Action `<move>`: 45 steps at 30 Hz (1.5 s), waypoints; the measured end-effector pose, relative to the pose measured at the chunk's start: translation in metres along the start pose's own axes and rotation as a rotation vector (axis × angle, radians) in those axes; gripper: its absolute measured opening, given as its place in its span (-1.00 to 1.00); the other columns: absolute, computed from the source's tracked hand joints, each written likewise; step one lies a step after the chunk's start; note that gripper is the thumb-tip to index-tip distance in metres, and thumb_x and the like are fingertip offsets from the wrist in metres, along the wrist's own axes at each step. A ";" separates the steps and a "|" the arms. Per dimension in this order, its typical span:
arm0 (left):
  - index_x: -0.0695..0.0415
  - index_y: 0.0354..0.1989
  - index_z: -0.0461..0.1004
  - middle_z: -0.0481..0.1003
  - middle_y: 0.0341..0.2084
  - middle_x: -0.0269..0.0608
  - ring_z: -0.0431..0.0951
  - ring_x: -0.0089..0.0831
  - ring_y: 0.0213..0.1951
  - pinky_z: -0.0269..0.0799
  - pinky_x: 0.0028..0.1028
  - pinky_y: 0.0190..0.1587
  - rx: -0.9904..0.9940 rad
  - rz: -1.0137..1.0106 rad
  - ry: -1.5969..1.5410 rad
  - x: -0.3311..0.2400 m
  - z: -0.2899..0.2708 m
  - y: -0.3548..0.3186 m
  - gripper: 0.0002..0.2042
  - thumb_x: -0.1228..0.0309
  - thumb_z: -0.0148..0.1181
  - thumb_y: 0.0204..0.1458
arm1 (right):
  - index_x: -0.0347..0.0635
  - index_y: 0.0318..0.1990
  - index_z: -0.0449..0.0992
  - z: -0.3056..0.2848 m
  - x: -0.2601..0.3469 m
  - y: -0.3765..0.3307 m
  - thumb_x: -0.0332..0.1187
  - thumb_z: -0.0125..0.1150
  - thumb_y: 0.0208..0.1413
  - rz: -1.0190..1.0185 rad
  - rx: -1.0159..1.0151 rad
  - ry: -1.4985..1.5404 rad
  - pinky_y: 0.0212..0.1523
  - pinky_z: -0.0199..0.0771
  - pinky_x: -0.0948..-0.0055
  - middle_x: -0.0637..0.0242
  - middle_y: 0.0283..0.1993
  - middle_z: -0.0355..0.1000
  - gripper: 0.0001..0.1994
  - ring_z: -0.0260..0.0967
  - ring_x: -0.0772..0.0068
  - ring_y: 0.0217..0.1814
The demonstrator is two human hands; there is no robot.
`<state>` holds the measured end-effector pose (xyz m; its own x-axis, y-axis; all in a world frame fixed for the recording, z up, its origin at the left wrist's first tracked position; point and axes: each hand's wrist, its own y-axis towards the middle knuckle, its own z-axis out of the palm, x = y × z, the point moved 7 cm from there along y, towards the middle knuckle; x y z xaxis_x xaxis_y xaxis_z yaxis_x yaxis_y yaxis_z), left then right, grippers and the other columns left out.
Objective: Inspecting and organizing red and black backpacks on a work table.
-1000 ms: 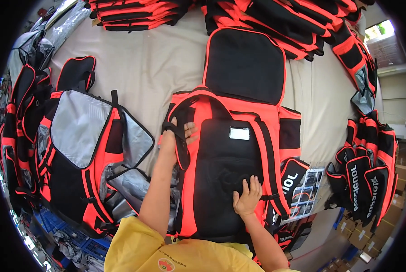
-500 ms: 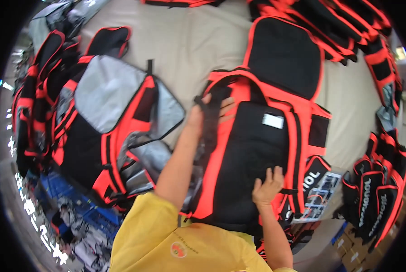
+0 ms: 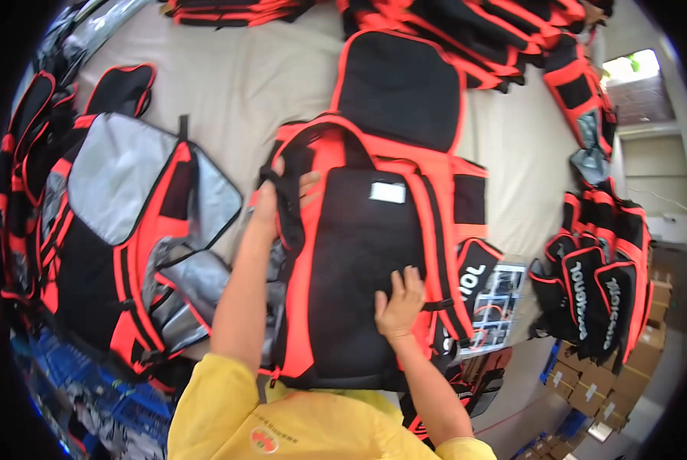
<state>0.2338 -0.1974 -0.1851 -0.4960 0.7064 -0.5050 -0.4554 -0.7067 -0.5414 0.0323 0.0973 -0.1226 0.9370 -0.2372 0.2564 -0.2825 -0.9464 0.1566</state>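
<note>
While the right hand rests with fingers slightly spread on the bag, the left hand reaches under a strap, fingertips showing past it; whether it grips, I cannot tell. The bag lies before the person on pale, wrinkled cloth: coral fabric, a long, matte black panel, a white oblong label, and a round-cornered black flap edged in coral.
</note>
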 end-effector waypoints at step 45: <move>0.40 0.51 0.09 0.32 0.26 0.35 0.32 0.26 0.33 0.23 0.05 0.41 -0.627 0.882 1.931 0.085 0.123 -0.037 -0.13 0.16 0.32 0.13 | -0.33 0.09 0.50 -0.104 -0.463 -0.136 -0.16 0.22 0.42 0.854 -0.161 -0.116 0.10 0.46 0.07 -0.05 0.03 0.54 -0.63 0.50 -0.11 0.05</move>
<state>0.1173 -0.1156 -0.1249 0.9181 -0.2446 -0.3120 -0.1702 -0.9539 0.2472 -0.3848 0.3587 -0.1631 0.4042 -0.8797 0.2505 -0.9145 -0.3945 0.0901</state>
